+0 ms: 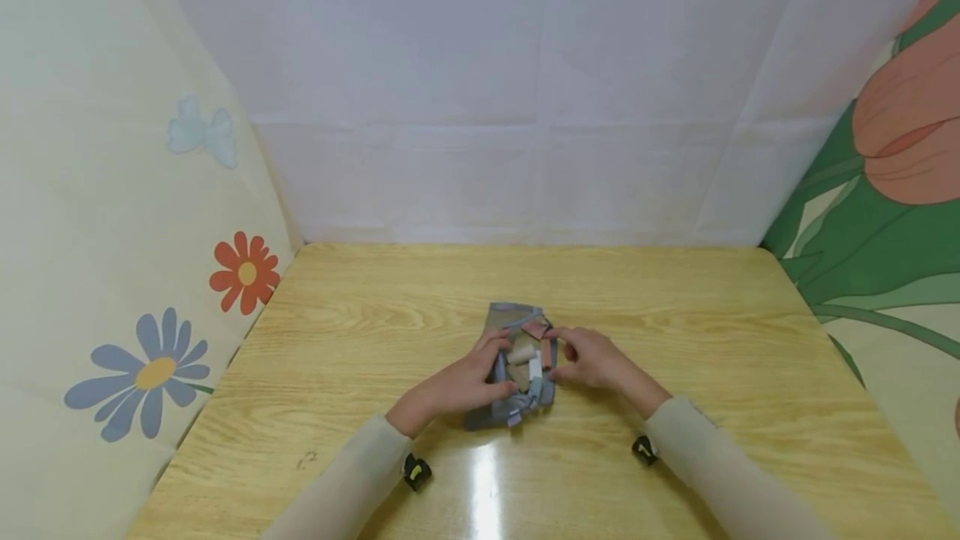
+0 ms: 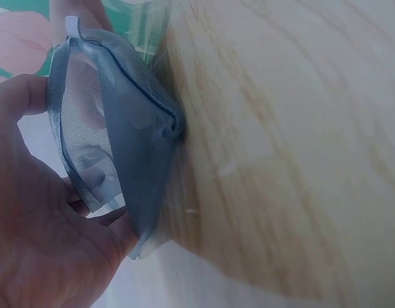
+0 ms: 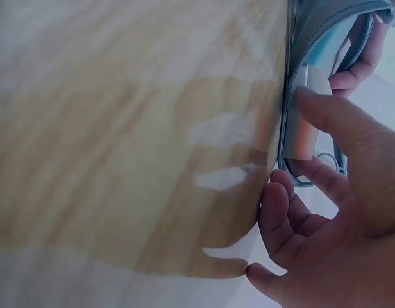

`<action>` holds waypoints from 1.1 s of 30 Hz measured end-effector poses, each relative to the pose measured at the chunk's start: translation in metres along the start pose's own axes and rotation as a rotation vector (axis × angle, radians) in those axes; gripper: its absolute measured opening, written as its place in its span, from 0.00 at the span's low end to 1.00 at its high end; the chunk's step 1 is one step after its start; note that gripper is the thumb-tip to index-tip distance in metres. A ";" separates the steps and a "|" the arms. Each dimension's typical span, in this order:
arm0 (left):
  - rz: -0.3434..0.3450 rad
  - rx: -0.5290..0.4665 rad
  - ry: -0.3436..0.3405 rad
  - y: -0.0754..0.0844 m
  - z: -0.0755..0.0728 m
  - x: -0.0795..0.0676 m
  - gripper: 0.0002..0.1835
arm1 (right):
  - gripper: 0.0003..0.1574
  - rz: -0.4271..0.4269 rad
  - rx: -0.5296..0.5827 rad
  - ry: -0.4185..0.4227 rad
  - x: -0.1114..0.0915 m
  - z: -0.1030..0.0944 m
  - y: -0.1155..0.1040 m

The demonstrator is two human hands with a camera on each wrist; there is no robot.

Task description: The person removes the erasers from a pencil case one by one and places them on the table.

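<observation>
A grey-blue mesh zip pouch (image 1: 501, 417) lies on the table, its opening spread and small blocks showing inside. Among them are a beige cylinder block (image 1: 521, 354), a pink block (image 1: 534, 328), a white block (image 1: 534, 368) and a teal block (image 1: 536, 388). My left hand (image 1: 468, 377) grips the pouch's left side, thumb at one edge and fingers at the other, as the left wrist view shows. At the right rim, my right hand (image 1: 596, 359) has thumb and index finger at opposite ends of an orange block (image 3: 304, 131). Its other fingers are curled near the tabletop.
The wood-grain table (image 1: 375, 298) extends around the pouch on all sides. A white cloth (image 1: 487, 107) hangs behind it, with flower-printed panels (image 1: 112, 215) at the left and right. Black wrist bands (image 1: 417, 472) sit at both sleeves.
</observation>
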State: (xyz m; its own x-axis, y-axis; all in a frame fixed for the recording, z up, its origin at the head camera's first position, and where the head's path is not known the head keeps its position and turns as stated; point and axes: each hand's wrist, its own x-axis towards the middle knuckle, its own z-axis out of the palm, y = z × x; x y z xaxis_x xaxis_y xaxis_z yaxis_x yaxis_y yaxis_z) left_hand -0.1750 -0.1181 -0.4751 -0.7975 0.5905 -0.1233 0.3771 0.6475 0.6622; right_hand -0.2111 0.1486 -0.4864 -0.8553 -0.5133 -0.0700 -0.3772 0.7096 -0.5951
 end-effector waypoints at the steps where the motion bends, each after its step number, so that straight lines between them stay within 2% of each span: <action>1: 0.002 0.001 0.002 0.000 0.000 0.000 0.37 | 0.40 0.007 -0.002 0.003 0.000 0.001 0.000; 4: 0.002 0.005 0.003 -0.001 0.001 0.000 0.37 | 0.38 0.029 -0.010 0.015 0.001 0.002 -0.001; 17: -0.002 0.006 0.004 -0.004 0.004 -0.002 0.38 | 0.34 0.029 -0.001 0.036 -0.002 0.002 -0.003; 23: 0.006 0.017 0.006 -0.004 0.004 -0.002 0.38 | 0.35 0.074 0.037 0.020 -0.006 -0.002 -0.004; 33: -0.001 0.012 0.002 0.001 0.001 -0.003 0.39 | 0.30 0.053 0.075 0.033 -0.012 -0.015 0.001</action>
State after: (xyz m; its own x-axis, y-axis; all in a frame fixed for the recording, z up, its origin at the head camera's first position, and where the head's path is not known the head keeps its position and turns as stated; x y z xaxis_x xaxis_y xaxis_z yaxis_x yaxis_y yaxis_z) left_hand -0.1721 -0.1190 -0.4749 -0.7989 0.5887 -0.1229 0.3817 0.6542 0.6529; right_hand -0.2063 0.1629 -0.4745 -0.8852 -0.4588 -0.0770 -0.3044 0.6964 -0.6499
